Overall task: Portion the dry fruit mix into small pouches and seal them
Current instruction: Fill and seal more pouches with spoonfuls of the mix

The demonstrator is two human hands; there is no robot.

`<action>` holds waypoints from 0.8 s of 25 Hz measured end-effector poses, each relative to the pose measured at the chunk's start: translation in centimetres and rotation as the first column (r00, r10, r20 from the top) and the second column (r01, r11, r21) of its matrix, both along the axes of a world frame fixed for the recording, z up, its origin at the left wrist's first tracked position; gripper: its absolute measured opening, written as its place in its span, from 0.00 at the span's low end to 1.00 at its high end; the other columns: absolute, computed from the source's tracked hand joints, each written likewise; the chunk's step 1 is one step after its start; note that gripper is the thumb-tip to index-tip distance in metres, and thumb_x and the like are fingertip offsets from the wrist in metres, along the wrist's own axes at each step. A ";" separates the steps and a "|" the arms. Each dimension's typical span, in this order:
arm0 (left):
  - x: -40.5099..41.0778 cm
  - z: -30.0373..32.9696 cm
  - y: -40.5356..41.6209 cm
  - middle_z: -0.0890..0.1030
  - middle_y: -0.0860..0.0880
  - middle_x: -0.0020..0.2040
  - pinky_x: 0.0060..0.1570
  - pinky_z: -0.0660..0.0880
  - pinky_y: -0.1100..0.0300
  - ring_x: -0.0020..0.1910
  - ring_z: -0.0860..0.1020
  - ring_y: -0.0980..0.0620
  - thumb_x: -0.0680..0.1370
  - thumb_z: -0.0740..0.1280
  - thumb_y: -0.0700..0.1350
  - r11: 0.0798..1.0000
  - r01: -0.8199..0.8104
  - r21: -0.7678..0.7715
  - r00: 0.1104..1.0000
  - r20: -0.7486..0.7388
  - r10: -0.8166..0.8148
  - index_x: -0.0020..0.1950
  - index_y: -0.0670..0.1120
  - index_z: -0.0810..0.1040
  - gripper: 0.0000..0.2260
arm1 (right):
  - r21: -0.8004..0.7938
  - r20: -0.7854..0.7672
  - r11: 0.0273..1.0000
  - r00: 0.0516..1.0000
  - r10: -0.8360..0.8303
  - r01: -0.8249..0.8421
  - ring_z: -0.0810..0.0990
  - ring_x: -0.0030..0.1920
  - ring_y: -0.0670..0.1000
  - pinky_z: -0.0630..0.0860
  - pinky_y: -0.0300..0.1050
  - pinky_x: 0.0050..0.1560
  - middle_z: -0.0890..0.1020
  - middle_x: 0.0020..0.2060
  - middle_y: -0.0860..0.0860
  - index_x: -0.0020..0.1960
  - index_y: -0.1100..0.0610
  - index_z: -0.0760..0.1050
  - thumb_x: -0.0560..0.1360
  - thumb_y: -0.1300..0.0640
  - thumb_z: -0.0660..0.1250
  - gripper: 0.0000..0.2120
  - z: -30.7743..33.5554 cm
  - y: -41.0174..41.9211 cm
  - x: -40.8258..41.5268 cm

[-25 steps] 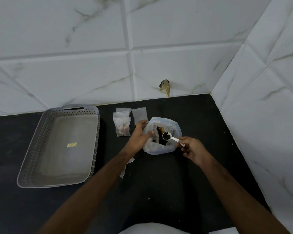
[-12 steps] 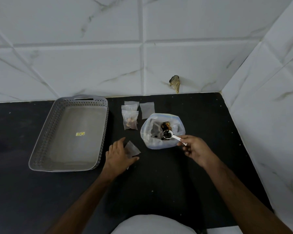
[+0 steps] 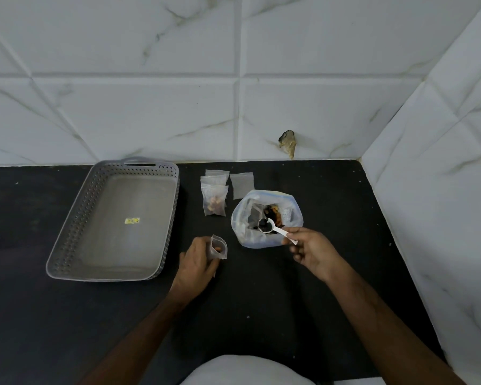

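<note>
Both forearms bare, reaching fwd from bottom of view, converging toward centre.
L hand [image 3: 196,261]: back up, fingers curled round a small clear pouch [image 3: 218,247] w/ its mouth held open; we grip it just above the counter.
R hand [image 3: 311,252]: palm turned inward, thumb and forefinger pinching the handle end of a white scoop [image 3: 272,229]; other fingers loosely curled beneath.

Pouch [image 3: 219,247] now lifted, mouth open.
</note>
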State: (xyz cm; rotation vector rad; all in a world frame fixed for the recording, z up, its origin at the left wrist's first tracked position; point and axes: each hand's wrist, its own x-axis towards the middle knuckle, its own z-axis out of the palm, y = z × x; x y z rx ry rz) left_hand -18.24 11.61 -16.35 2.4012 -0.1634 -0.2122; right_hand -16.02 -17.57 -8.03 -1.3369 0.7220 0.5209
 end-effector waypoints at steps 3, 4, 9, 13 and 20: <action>-0.4 1.4 -0.6 0.74 0.59 0.58 0.55 0.76 0.62 0.56 0.78 0.59 0.78 0.69 0.39 0.970 0.006 -0.242 1.000 0.027 0.000 0.63 0.54 0.68 0.18 | 0.041 0.039 0.997 0.997 0.066 -0.068 0.74 0.35 0.46 0.68 0.41 0.38 0.85 0.41 0.54 0.57 0.57 0.83 0.78 0.63 0.66 0.11 1.3 1.3 -0.8; -0.5 2.0 -1.0 0.74 0.58 0.58 0.52 0.76 0.65 0.55 0.78 0.58 0.78 0.68 0.37 0.957 0.004 -0.292 0.999 0.032 0.006 0.62 0.54 0.69 0.18 | 0.059 0.059 0.994 0.994 0.091 -0.094 0.74 0.35 0.46 0.69 0.41 0.39 0.85 0.41 0.54 0.57 0.57 0.83 0.78 0.63 0.66 0.11 1.7 1.9 -1.3; 0.5 4.3 -3.3 0.72 0.51 0.59 0.51 0.75 0.68 0.56 0.76 0.53 0.79 0.68 0.36 0.921 0.000 -0.390 0.993 0.109 0.046 0.65 0.46 0.69 0.17 | 0.007 0.181 0.986 0.970 0.162 -0.166 0.76 0.36 0.45 0.70 0.39 0.40 0.87 0.44 0.55 0.57 0.56 0.84 0.79 0.63 0.67 0.11 3.4 4.1 -2.4; 1.0 5.3 -4.2 0.72 0.51 0.60 0.56 0.74 0.68 0.59 0.75 0.54 0.79 0.69 0.36 0.913 0.025 -0.406 0.991 0.129 0.031 0.67 0.45 0.68 0.19 | -0.153 0.317 0.968 0.918 0.237 -0.197 0.76 0.40 0.45 0.70 0.39 0.42 0.87 0.44 0.54 0.55 0.54 0.85 0.79 0.63 0.66 0.10 4.9 4.1 -2.0; 1.4 6.3 -5.1 0.73 0.49 0.60 0.54 0.74 0.67 0.58 0.76 0.54 0.79 0.68 0.37 0.890 0.026 -0.454 0.989 0.141 0.043 0.67 0.44 0.68 0.18 | -0.716 0.478 0.688 0.631 0.611 -0.123 0.80 0.51 0.39 0.71 0.29 0.51 0.85 0.45 0.41 0.57 0.48 0.83 0.79 0.59 0.68 0.11 6.3 5.1 -2.0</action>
